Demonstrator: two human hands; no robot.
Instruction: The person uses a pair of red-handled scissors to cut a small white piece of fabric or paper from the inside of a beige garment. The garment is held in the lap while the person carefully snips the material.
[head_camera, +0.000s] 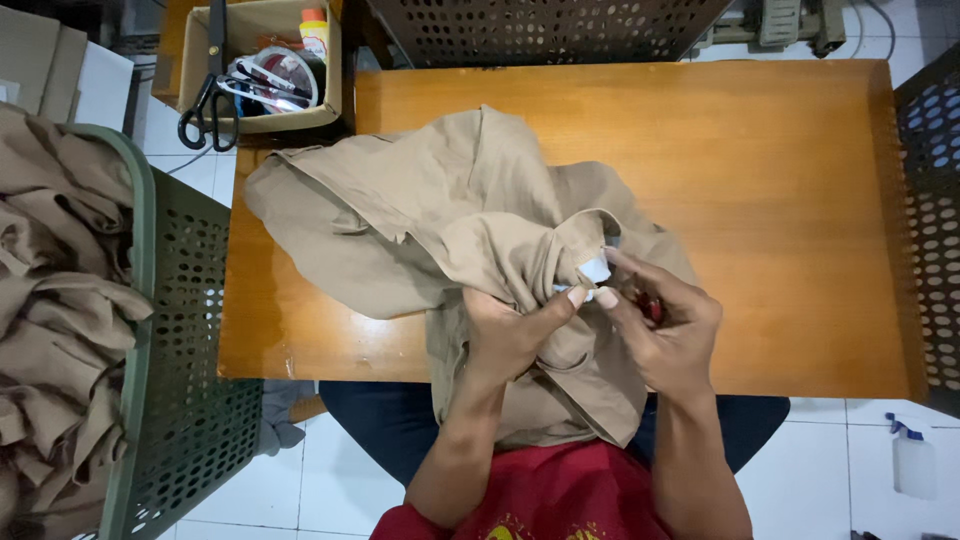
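A tan garment (420, 210) lies crumpled on the wooden table (780, 200), its lower part hanging over the near edge into my lap. My left hand (510, 335) pinches the fabric near the collar, thumb and fingers closed on it. My right hand (665, 325) holds the cloth just to the right, fingertips at a small white label (596, 270) sewn in the collar. A small red-handled tool (652, 303) shows inside my right palm, mostly hidden.
A green perforated basket (175, 330) at the left holds several tan garments (50, 290). A cardboard box (262, 60) at the table's far left corner holds black scissors (208, 100), tape and a bottle. Perforated crates stand behind and right. A white spray bottle (912, 460) stands on the tiled floor.
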